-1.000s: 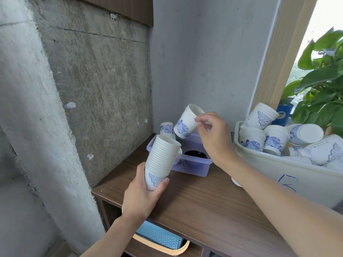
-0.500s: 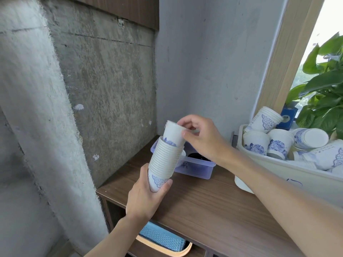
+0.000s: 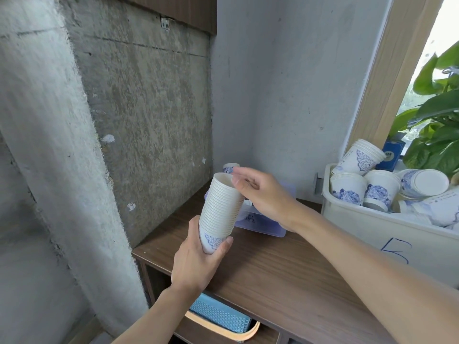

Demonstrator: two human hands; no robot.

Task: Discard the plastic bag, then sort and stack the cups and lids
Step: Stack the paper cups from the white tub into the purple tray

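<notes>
Stack of cups (image 3: 221,209) is held slightly tilted above the wooden cabinet top (image 3: 285,269), its bottom end gripped in the left hand (image 3: 196,264), whose thumb and fingers curl round the lowest cup. The right hand (image 3: 263,194) is at the top rim with its fingertips (image 3: 239,171) against it; whether they pinch the top cup cannot be told. More cups lie in the white bin (image 3: 372,224) to the right.

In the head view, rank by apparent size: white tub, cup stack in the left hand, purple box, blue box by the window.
1. white tub, cut off at the frame edge.
2. cup stack, nearest the camera.
3. purple box, mostly hidden behind the right hand, so unsure against the stack.
4. blue box.
</notes>
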